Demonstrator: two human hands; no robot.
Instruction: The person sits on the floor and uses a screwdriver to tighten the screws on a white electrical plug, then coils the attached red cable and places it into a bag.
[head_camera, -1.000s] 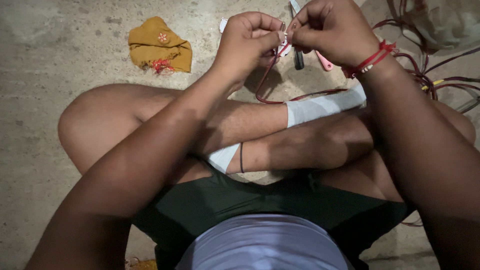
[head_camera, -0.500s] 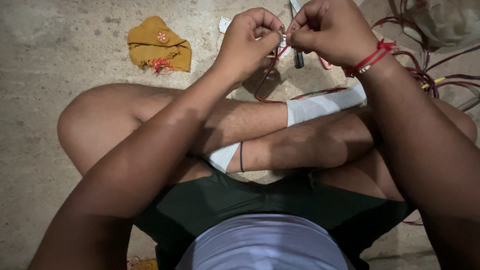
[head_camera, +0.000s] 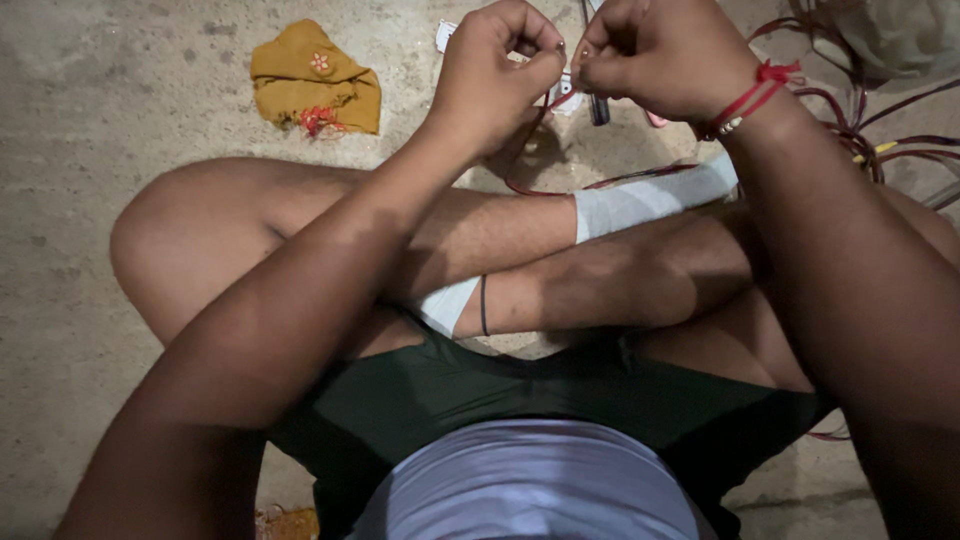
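Both hands barely shifted — left hand and right hand pinch red wire, bare floor leftward.

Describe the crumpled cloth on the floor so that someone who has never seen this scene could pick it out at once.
Start from the person's raised knee at the left of the head view and look up past it on the concrete floor. There lies the cloth, apart from both hands. It alone is mustard yellow, with a small flower motif and a red frayed edge.

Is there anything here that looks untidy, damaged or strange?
Yes. A crumpled yellow cloth lies loose on the floor, and red wires sprawl tangled at the right. Both hands, left hand and right hand, pinch a thin red wire.
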